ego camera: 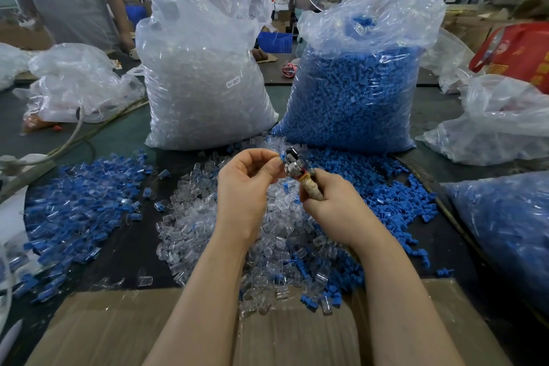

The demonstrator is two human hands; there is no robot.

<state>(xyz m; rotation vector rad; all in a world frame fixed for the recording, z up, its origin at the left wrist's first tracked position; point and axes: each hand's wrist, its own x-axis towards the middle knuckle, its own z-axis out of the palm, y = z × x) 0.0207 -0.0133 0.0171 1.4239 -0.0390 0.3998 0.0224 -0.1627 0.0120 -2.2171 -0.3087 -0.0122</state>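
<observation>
A small piece is held up to a metal tool, in front of the bag of blue pieces [350, 92].
The left grip [246, 184] is closed in a pinch on the small clear-and-blue piece [278, 160]. The right grip [329, 205] is curled round the metal tool [294, 169] by its taped handle, with the tool's head just beside the piece. A pile of clear pieces [193, 211] is spread on the counter [127, 134] nearer than that bag.

Taped-handle metal tool [297, 171], tilted, beside blue piece [281, 158]
</observation>
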